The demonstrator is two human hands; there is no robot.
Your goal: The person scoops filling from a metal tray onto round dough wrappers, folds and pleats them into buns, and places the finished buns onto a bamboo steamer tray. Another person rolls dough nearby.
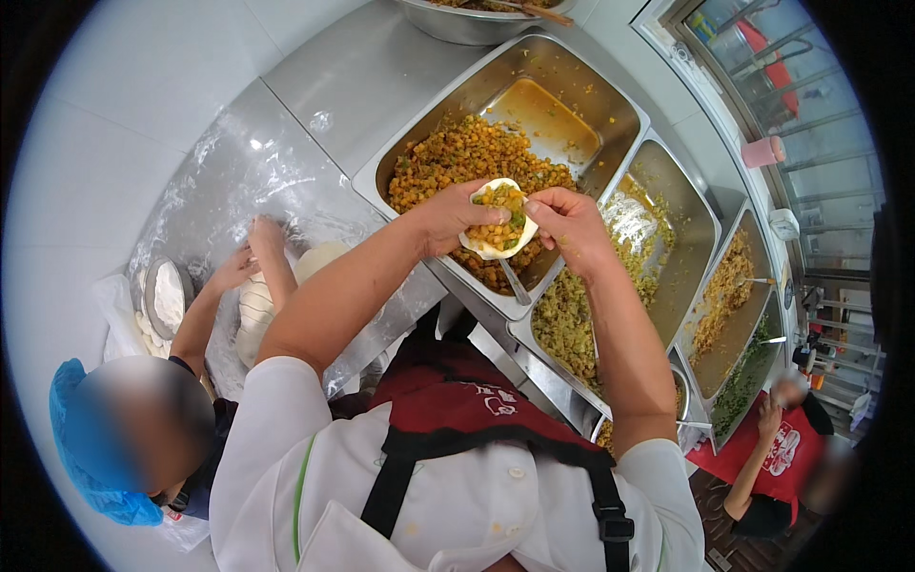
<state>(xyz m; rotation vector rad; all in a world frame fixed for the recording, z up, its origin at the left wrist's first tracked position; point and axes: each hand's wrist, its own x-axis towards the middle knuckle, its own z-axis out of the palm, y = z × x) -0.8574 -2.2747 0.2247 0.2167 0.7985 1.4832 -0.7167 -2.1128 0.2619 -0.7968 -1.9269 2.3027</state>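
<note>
My left hand (452, 218) holds a round white dough wrapper (530, 230) from its left side, with the thumb resting on the orange and green diced filling (493, 234) heaped on it. On the wrapper's right edge, the fingertips of my right hand (568, 223) pinch the dough. Both hands are above a deep steel pan (372, 175) of orange diced filling (457, 154). A metal utensil handle (515, 282) sticks out of that pan below the wrapper.
To the right stand steel pans of green filling (568, 322), brown filling (723, 297) and chopped greens (743, 379). At left, a co-worker's hands (250, 250) handle dough (254, 307) on a floured steel table (236, 157), near a flour bowl (187, 286). Another person (779, 443) stands at lower right.
</note>
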